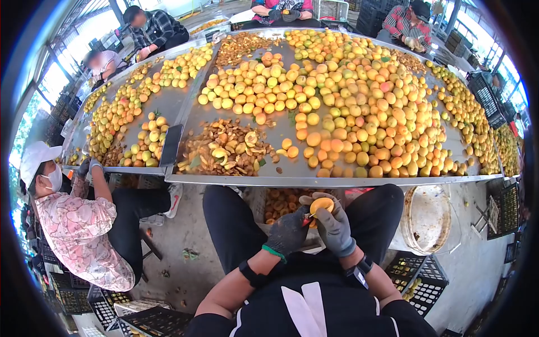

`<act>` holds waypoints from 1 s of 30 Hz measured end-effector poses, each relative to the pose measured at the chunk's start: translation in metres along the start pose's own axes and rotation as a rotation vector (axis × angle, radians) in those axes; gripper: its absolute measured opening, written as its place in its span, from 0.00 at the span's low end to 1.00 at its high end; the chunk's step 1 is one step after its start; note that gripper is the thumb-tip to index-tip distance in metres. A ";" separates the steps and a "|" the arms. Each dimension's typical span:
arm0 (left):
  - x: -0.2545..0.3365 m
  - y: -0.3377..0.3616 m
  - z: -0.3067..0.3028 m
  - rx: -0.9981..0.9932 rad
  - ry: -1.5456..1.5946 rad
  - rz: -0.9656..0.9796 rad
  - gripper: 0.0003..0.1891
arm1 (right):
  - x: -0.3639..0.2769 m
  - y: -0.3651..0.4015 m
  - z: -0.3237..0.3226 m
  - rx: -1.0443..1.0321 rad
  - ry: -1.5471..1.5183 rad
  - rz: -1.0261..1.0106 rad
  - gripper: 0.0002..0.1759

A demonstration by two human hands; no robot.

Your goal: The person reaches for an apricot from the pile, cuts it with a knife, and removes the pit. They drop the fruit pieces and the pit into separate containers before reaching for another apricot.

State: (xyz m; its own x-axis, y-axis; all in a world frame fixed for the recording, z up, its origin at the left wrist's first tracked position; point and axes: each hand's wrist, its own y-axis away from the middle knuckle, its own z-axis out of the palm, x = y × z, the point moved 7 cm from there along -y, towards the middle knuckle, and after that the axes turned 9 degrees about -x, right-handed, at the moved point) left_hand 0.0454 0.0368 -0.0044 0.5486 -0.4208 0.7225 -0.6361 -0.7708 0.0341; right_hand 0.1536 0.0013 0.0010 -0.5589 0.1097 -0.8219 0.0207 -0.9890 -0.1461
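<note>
Both my hands wear dark grey gloves and meet over my lap, below the table edge. My right hand (336, 224) holds a yellow-orange apricot (321, 205) between its fingers. My left hand (288, 231) is closed around a small knife with a red part (306, 220), its tip against the fruit. Below my hands, between my knees, sits a crate of apricots (279, 202). On the metal table (337, 181) in front of me lies a large heap of whole apricots (359, 106) and a pile of cut pieces and pits (224, 151).
A person in a floral shirt and white cap (78, 230) sits at my left with gloved hands at the table. Other people work along the far side. A white bucket (426, 218) stands at my right, with black crates (418, 278) on the floor.
</note>
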 end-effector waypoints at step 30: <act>-0.002 0.003 -0.012 0.013 -0.355 -0.047 0.23 | 0.020 -0.002 -0.011 0.189 -0.342 0.181 0.17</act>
State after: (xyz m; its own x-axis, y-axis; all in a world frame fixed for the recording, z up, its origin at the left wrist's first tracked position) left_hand 0.0361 0.0413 0.0019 0.7332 -0.5228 0.4349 -0.5998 -0.7985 0.0512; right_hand 0.1514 0.0063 -0.0215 -0.8033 -0.0752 -0.5908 0.0098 -0.9935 0.1132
